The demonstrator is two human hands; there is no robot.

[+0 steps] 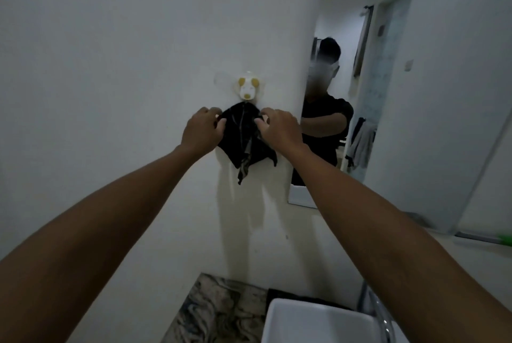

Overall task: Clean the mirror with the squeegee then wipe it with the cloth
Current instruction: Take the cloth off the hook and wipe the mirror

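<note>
A dark cloth (241,139) hangs on the white wall from a white, dog-shaped hook (246,89). My left hand (201,130) pinches the cloth's upper left edge. On the upper right edge, my right hand (278,128) grips the cloth. The tall mirror (368,71) is fixed to the wall just right of the cloth and reflects a person in a dark shirt. A green-handled tool (498,239), possibly the squeegee, lies on the ledge at the far right, only partly in view.
A white basin (279,323) sits below, with a chrome tap (383,317) at its right. A marbled countertop (219,312) lies left of the basin. The mirror reflects a doorway and hanging towels.
</note>
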